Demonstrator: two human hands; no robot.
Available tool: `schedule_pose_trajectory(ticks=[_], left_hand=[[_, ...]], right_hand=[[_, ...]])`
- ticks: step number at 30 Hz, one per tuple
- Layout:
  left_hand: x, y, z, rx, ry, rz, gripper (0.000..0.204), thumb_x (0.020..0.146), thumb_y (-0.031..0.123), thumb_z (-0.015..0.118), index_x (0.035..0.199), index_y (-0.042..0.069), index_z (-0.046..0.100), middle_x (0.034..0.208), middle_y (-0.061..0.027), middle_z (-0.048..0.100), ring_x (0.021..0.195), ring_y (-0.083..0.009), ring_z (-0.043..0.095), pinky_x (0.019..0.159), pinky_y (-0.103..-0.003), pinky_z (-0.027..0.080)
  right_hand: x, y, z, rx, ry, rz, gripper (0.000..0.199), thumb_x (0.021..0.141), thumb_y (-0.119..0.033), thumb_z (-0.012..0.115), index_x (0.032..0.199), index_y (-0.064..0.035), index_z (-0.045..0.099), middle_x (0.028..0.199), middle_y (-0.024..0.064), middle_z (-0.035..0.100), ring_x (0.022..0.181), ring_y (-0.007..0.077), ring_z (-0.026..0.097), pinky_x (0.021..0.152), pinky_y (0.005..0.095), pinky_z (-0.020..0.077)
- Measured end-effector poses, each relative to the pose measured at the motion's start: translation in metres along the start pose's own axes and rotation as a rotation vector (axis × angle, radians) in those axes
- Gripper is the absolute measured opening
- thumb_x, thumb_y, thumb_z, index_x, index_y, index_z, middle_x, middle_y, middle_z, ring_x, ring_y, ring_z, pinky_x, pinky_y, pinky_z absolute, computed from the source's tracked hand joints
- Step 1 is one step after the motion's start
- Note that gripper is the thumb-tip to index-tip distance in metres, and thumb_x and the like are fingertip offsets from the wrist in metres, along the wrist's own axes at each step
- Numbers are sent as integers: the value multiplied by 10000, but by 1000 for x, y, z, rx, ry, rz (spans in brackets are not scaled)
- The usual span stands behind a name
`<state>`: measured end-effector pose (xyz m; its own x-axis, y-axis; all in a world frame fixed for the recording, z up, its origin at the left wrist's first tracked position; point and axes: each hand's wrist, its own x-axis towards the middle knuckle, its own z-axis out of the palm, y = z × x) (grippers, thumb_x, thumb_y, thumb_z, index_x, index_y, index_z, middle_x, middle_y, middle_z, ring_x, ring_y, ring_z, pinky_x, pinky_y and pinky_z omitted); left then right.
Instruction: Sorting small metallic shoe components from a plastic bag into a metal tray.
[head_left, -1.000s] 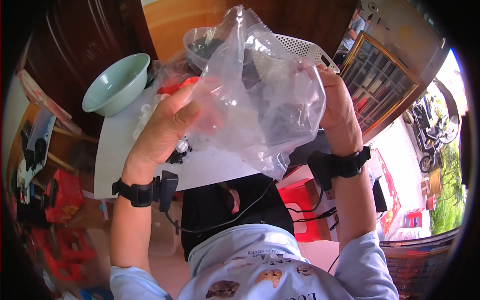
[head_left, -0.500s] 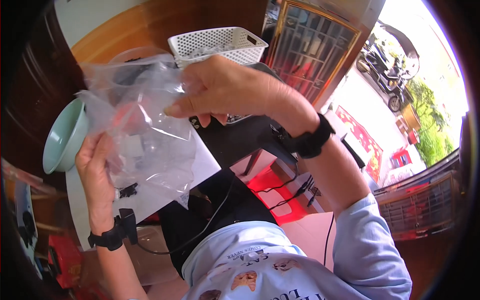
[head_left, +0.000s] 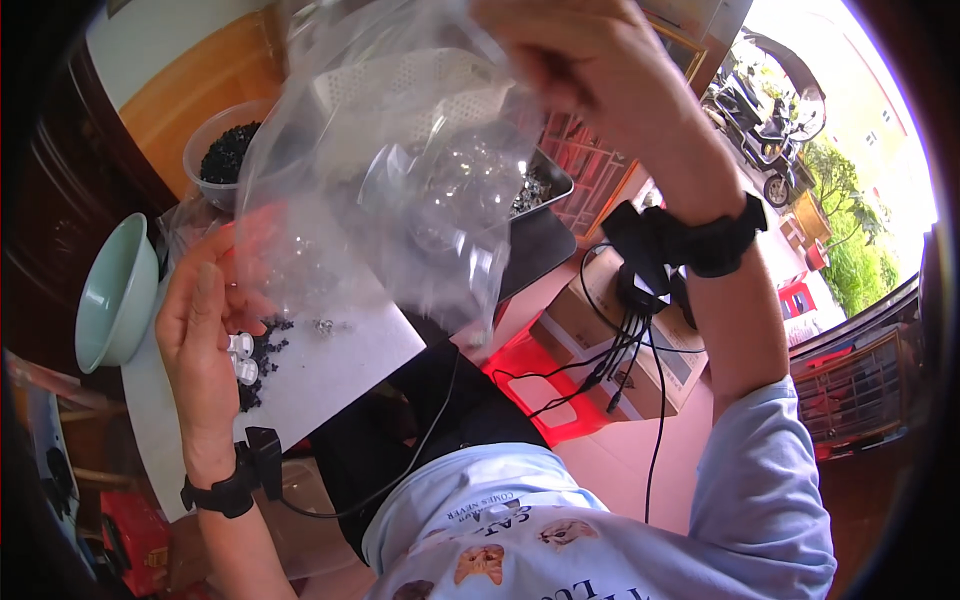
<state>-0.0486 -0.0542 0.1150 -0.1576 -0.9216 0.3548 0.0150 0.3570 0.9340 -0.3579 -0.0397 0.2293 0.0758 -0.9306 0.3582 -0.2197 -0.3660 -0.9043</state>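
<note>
A large clear plastic bag [head_left: 400,230] hangs over the table, blurred by motion, with shiny transparent pieces bunched inside. High at the top, my right hand [head_left: 585,60] is closed on its upper edge. My left hand [head_left: 205,330] is beside the bag's lower left, thumb raised and fingers loosely curved apart; some fingers are partly veiled by the plastic. Two white round caps [head_left: 242,358] lie next to that palm. Small black pieces [head_left: 262,370] are scattered on a white sheet [head_left: 350,365], along with a few tiny clear pieces [head_left: 322,327].
A pale green bowl [head_left: 120,290] stands at the left. Behind it is a clear tub [head_left: 205,190] of black pieces. A white perforated basket [head_left: 440,85] shows through the bag, near a dark tray [head_left: 560,180]. Cables [head_left: 625,350] hang by a cardboard box [head_left: 650,375] and a red stool [head_left: 520,385].
My right hand has lifted the bag up and to the right. My left thumb has come off the plastic. The tub, caps and black pieces have come into sight.
</note>
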Motion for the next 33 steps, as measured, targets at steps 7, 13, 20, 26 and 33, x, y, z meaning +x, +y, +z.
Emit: schedule_pose_trajectory(ticks=[7,13,20,26,33], left_hand=[[6,-12,-8,-20,-78,-105,327,978,298,473,1052,10,611,810,-56,643,608,-75,571,544,-185,422],[14,-19,5,11,-100,-117,306,982,265,468,1026,5,624,762,-53,639,573,-77,561,518,-179,422],[26,-27,14,63,-100,-179,295,979,258,472,1018,10,628,757,-50,636,569,-75,556,518,-176,417],[32,-30,23,130,-86,-225,293,979,259,472,1016,9,621,746,-41,624,560,-70,539,521,-181,405],[40,-37,23,153,-47,-271,295,976,263,480,1019,1,609,736,-41,613,560,-70,536,526,-181,404]], right_hand=[[-10,36,-95,-270,504,-76,179,891,-98,570,1040,-21,631,600,9,539,443,56,446,386,195,322],[-41,85,-204,-555,394,177,282,927,-220,528,1155,-84,621,709,-15,572,593,28,509,472,170,372],[-58,145,-268,-722,656,147,313,918,-211,560,1215,-117,598,806,26,641,684,80,605,493,189,445],[-85,193,-316,-871,579,450,238,901,-217,515,1082,-99,615,719,22,602,597,92,595,454,245,472],[-114,199,-332,-914,586,810,234,887,-199,494,1062,-86,601,725,35,604,622,117,601,523,269,475]])
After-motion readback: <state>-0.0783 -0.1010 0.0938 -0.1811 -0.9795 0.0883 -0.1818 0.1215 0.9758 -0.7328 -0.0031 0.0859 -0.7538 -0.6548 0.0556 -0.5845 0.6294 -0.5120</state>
